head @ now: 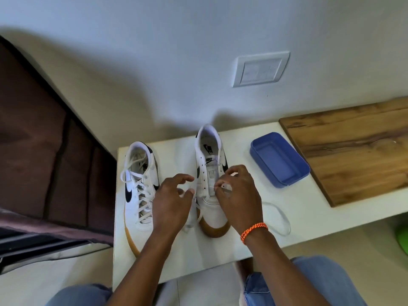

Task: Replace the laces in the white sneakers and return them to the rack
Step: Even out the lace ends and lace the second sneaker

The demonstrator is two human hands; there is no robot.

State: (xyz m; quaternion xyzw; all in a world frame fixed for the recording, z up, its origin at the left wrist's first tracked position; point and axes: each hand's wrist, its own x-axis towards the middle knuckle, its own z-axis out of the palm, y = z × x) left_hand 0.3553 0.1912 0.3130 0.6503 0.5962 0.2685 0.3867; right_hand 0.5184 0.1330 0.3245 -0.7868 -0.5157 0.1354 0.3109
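Item: two white sneakers on white table [154, 268].
- Left sneaker [140, 188]: fully laced, stands apart.
- Right sneaker [210, 180]: eyelets mostly bare; lace [278, 214] enters near toe, slack loops on table to the right & under the hands.
- Right hand [239, 195]: fingers curled, pinching lace tip at a low right-side eyelet.
- Left hand [171, 202]: just beside shoe, fingers loosely spread; a lace strand runs under it, grip on it unclear.
- Blue tray [280, 160], wood board [348, 149]: to the right, not in use.
Step, prob.: threading lowest rows. Advice: steady shoe w/ left hand, feed tip straight through hole, pull both ends even, keep lace flat, no twist.
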